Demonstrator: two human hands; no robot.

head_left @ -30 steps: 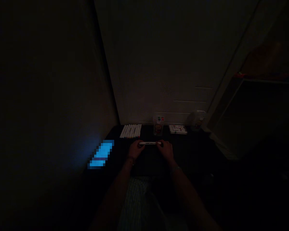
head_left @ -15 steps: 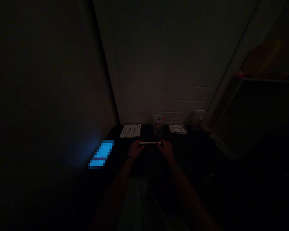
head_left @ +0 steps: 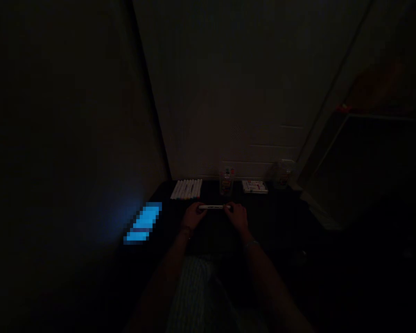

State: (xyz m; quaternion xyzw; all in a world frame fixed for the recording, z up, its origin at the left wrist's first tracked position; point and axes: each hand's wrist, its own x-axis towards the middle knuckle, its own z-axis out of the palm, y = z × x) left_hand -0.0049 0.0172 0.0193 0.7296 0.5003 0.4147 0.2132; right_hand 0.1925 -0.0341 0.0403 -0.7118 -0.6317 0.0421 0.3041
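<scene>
Dimly, a slim white marker pen (head_left: 213,207) shows up in the gloom, lying level and crosswise between two hands, just above the dark surface (head_left: 280,217) and near its middle. It has a dark printed mark along its barrel; its colour tips are too dim to make out.

The left hand (head_left: 193,215) is closed around the pen's left end, fingers curled over it and knuckles facing up. The right hand (head_left: 236,216) pinches the right end in the same way. Both forearms reach forward from the bottom of the view and draw in toward each other, with a thin band at each wrist.

Beyond the pen, toward the wall, a row of white marker pens (head_left: 187,188) lies side by side on the surface. To its right stands a small clear jar with a coloured label (head_left: 226,182), then a flat white printed pack (head_left: 254,186), then a clear plastic container (head_left: 283,175) near the corner.

Left of the hands, a glowing blue rectangle (head_left: 143,223) lies on the surface. A pale striped cloth (head_left: 194,286) shows between the forearms, close to the person.
</scene>
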